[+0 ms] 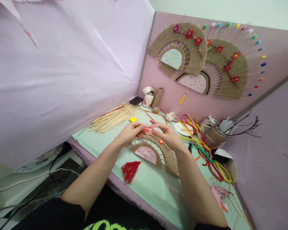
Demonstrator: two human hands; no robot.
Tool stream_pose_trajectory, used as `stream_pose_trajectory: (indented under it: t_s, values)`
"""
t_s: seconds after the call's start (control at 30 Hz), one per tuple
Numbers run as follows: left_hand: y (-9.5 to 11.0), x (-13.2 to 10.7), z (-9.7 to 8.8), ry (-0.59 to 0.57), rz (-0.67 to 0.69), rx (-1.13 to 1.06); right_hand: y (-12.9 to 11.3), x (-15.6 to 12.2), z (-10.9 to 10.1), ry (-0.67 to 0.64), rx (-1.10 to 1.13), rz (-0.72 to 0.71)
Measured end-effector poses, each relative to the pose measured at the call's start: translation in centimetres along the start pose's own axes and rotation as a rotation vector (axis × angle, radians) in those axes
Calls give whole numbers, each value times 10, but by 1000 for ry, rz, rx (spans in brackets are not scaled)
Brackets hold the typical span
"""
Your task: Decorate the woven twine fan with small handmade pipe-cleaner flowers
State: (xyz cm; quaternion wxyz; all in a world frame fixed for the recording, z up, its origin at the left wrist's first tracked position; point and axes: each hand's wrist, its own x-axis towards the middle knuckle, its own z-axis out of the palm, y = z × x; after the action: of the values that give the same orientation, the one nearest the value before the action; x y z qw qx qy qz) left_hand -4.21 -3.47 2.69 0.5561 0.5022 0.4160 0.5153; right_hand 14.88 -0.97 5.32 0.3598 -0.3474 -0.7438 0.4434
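Pinching a small pink piece [147,129]: that's your left hand [132,131], thumb against fingers. Your right hand [166,134] has its index finger stretched out, by a clear wrapper [154,126]; can't tell if the thumb side grips it. Pink piece sits between your hands and looks soft, so squeezing hard could dent it. Wrapper could cling and stretch it if tugged.

Both hands are above the twine fan [171,159]: a slip could drop the piece on its spokes or the red flower [160,141], and a low right wrist could scuff the twine. Red tassel [130,172] lies at the fan's near left; a forearm sweep could drag it.

Further out, yellow piece [133,119] just past your left hand, easy to knock. Bamboo sticks [112,119] look loose; a bump could scatter them. Tangled pipe cleaners [198,132] on the right could snag a reach.
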Motion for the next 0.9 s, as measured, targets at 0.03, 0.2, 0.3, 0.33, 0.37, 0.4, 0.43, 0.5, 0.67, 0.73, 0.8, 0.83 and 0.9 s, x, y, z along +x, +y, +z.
stream_pose_trajectory:
  t_s: [0.03,0.2,0.3,0.33,0.37,0.4,0.43,0.5,0.67,0.73,0.8,0.83,0.9]
  values:
    - [0,0,0,-6,-11,-2,1,0,-2,-16,2,6]
    - [0,1,-2,-27,-45,-4,5,1,-2,-34,9,35]
    - [0,1,-2,-29,-43,11,9,3,1,0,35,60]
    - [0,1,-2,-26,-38,14,10,4,1,17,46,70]
    - [0,0,-3,-22,-34,18,11,4,1,31,59,78]
    - [0,0,-3,-17,-32,24,12,4,0,39,72,86]
    - [1,0,-3,-14,-33,34,13,5,-1,41,87,93]
    - [2,-1,-4,-16,-45,65,15,4,-4,21,122,115]
    - [6,-2,-6,9,-2,172,14,3,-14,-86,254,246]
    - [5,-1,-6,18,63,207,13,4,-17,-98,328,274]
    - [3,0,-7,15,103,192,13,4,-18,-99,367,268]
    - [2,1,-6,12,110,170,13,4,-18,-100,365,260]
    - [-1,2,-5,5,108,118,16,5,-18,-86,337,251]
